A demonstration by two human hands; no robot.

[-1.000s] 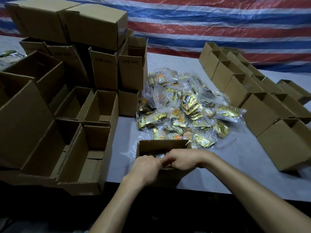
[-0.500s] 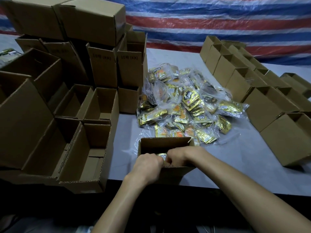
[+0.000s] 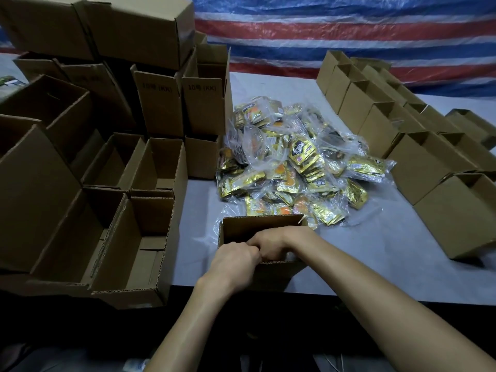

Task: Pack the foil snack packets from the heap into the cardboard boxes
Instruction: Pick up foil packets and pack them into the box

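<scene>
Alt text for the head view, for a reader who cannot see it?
The left hand and right hand meet inside an open cardboard box at the table edge; what they hold is hidden. Beyond lies a heap of gold foil packets, with stacked boxes to the left and a row of boxes to the right.

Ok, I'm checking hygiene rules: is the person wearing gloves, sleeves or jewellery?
No. Left hand and right hand are ungloved; left forearm and right forearm are bare to the frame's edge: no sleeve, watch or bracelet. Fingers partly hidden, so rings unclear.
</scene>
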